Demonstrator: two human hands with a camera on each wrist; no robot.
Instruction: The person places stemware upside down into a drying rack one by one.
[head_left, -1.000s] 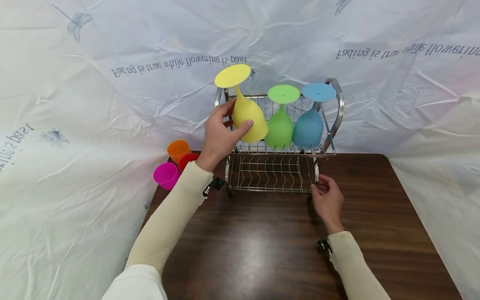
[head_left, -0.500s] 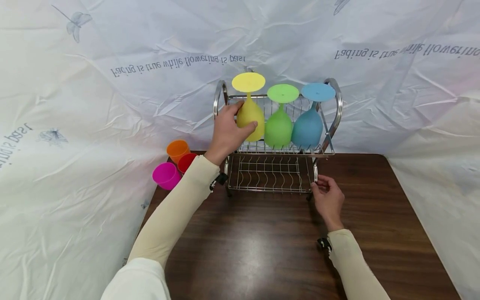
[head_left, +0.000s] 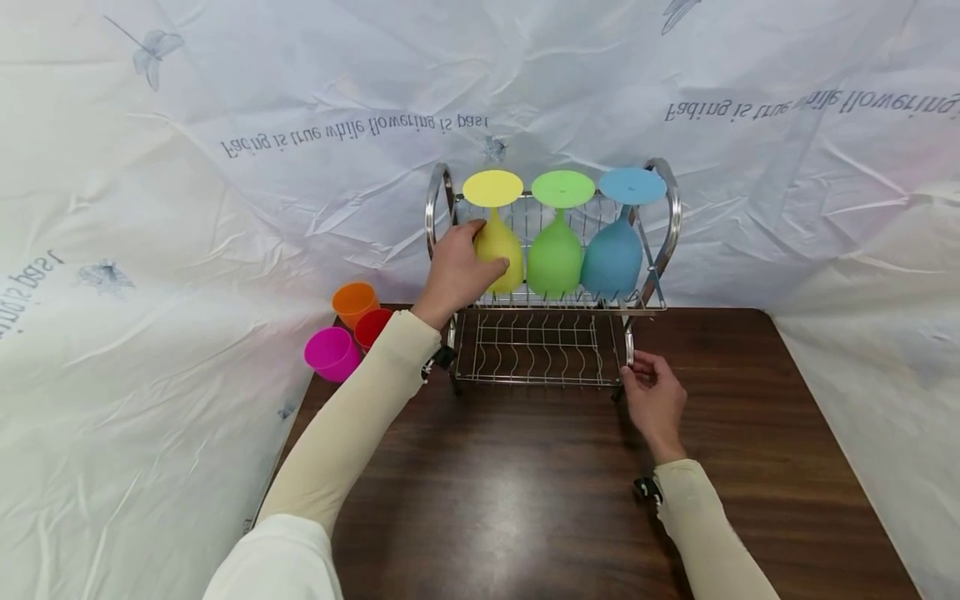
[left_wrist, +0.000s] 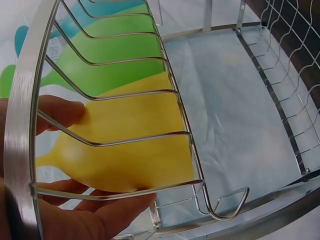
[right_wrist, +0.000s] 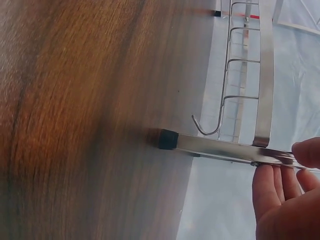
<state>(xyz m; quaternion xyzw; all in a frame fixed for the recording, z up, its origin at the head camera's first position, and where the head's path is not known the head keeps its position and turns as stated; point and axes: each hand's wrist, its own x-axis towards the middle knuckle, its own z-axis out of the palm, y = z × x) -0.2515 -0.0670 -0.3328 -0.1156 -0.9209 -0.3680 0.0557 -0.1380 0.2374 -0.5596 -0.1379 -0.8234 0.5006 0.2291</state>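
The left hand (head_left: 456,271) holds the yellow goblet (head_left: 502,250) by its bowl, thumb on 1 side and fingers on the other, as the left wrist view shows. The goblet is mouth down and upright, its foot on top, in the left part of the upper tier of the rack (head_left: 674,218). Just beside it, the green goblet (head_left: 555,260) and the blue goblet (head_left: 613,254) stand the same way, making a row of 3; whether the bowls touch, I cannot tell. The right hand (head_left: 656,408) pinches the rack's right front leg low down, between thumb and fingers. The rack stands at the back of the table (head_left: 525,467). Near the table's back left corner sit 3 cups: the orange cup (head_left: 355,302), the red cup (head_left: 371,328), partly hidden by the left sleeve (head_left: 352,417), and the magenta cup (head_left: 332,353). A printed sheet (head_left: 300,67) hangs behind.
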